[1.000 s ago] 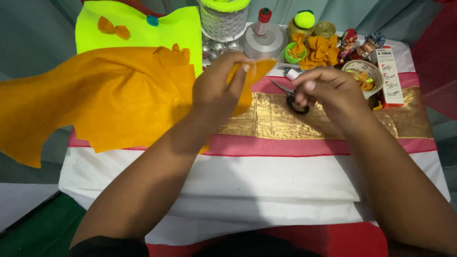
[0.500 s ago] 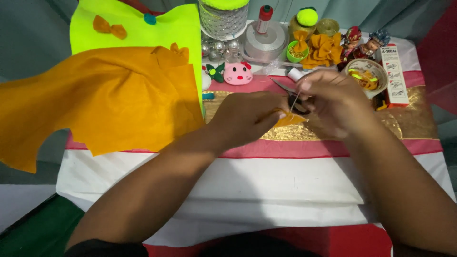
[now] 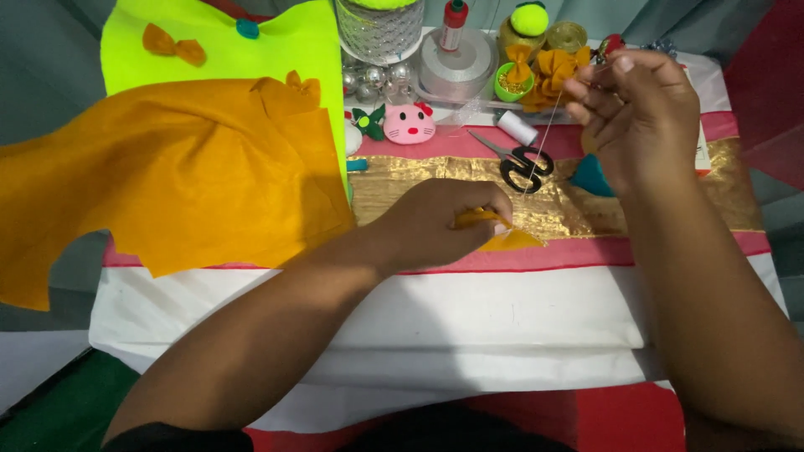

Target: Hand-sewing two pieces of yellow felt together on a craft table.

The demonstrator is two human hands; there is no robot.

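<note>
At nine o'clock a large orange felt sheet [image 3: 167, 176] lies spread over the desk [image 3: 469, 318], overlapping a neon yellow-green sheet [image 3: 276, 50] at eleven o'clock that carries a small orange bow [image 3: 173, 44]. The left forearm enters from seven o'clock and runs diagonally up toward centre; the left hand [image 3: 440, 224] rests low over the gold cloth band [image 3: 419, 188], knuckles up, fingers curled and pinched closed on a small folded orange felt piece [image 3: 502, 236], which sits at centre, touching the pink stripe. A thin white thread [image 3: 540, 142] rises taut from that piece toward one o'clock. Black-handled scissors [image 3: 517, 161] lie just beside the thread on the gold band, with a pink cat-face cushion [image 3: 409, 124] at twelve o'clock. The right forearm enters from five o'clock and stands nearly vertical; the right hand [image 3: 641, 117] is raised at two o'clock, fingertips pinched closed on the upper thread end. Whether a needle is held cannot be told.
</note>
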